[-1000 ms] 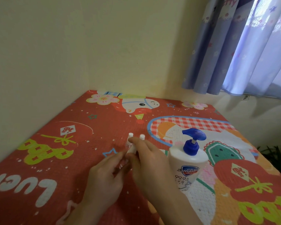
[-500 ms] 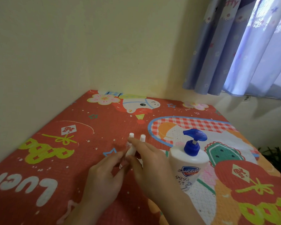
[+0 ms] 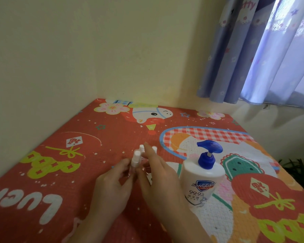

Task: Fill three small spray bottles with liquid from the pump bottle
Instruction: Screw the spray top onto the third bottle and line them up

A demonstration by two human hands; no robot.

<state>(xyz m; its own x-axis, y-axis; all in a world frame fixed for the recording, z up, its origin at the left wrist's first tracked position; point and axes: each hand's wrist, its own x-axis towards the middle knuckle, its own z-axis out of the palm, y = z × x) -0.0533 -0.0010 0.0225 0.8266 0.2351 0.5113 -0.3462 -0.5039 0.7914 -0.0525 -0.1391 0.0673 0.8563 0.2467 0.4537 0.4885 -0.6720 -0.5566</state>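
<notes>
A small clear spray bottle (image 3: 135, 159) with a white top stands upright between my hands, pinched at its body by my left hand (image 3: 112, 185). My right hand (image 3: 158, 174) is beside it with fingers stretched forward, its thumb near the bottle; whether it touches is unclear. Behind my right fingers two more white spray tops show: one (image 3: 141, 147) and another (image 3: 154, 148), their bodies hidden. The white pump bottle (image 3: 201, 181) with a blue pump head (image 3: 210, 146) stands to the right of my right hand.
Everything sits on a red patterned mat (image 3: 77, 155) in a wall corner. A blue curtain (image 3: 253, 50) hangs at the back right, and a green plant (image 3: 300, 169) shows beyond the mat's right edge.
The spray bottle I hold has come out to the left from behind my right fingers and now stands upright in plain sight. The pump bottle has not moved.
</notes>
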